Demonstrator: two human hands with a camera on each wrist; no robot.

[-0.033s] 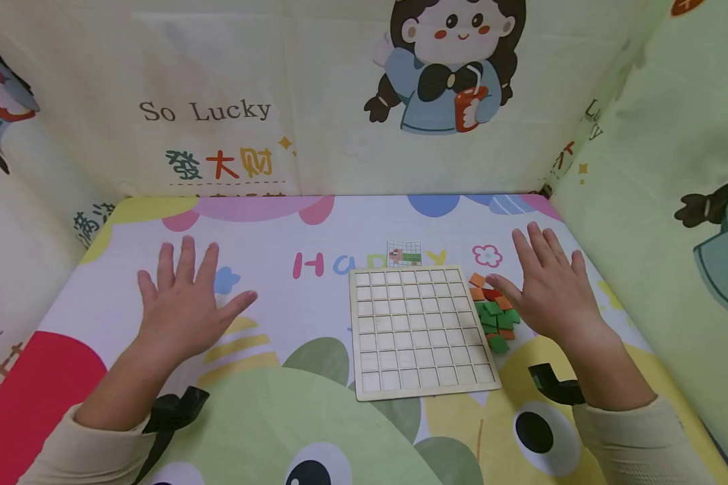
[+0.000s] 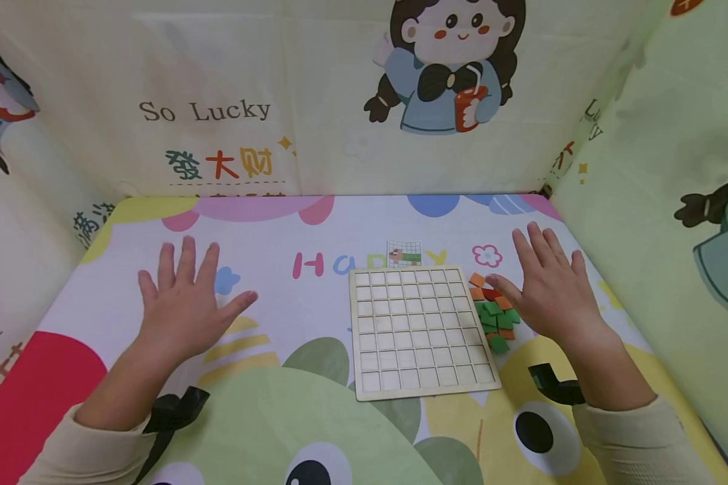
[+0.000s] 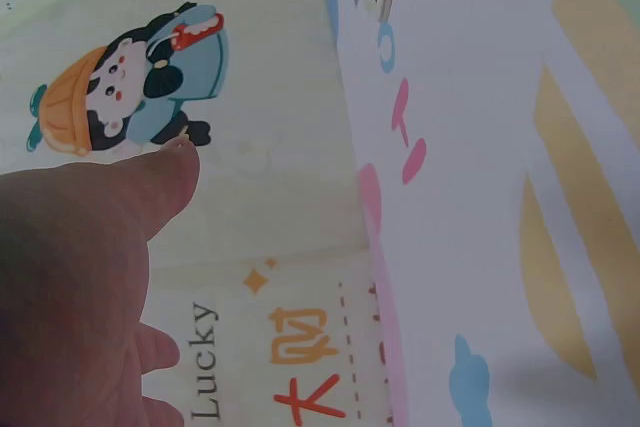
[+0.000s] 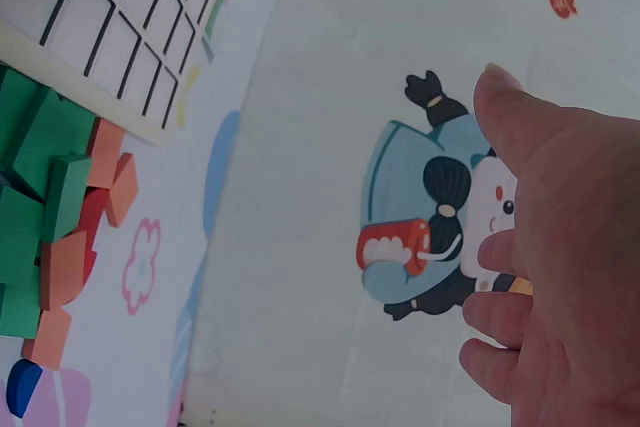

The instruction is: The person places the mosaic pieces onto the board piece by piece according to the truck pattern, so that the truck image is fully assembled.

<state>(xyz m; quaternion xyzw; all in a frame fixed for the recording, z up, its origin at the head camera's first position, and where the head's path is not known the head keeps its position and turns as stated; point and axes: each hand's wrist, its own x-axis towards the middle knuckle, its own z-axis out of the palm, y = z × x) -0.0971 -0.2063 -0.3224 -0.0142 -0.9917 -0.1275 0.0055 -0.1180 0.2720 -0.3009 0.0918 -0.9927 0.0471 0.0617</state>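
My left hand (image 2: 185, 306) is spread with straight fingers over the left part of the patterned tablecloth and holds nothing. On the other side, my right hand (image 2: 549, 293) is spread too, its thumb close to a heap of small square tiles (image 2: 490, 310). Between the hands, nearer the right one, lies a pale wooden grid board (image 2: 427, 395) with bare square cells. The tiles lie along its right edge; green (image 4: 20, 237), orange (image 4: 64, 269) and red ones show, with a blue piece (image 4: 24, 387) in the right wrist view.
A small picture card (image 2: 405, 254) with a gridded coloured pattern lies just behind the board. Printed cloth walls (image 2: 334, 155) stand at the back and both sides of the table. Black straps (image 2: 172, 411) sit on both wrists.
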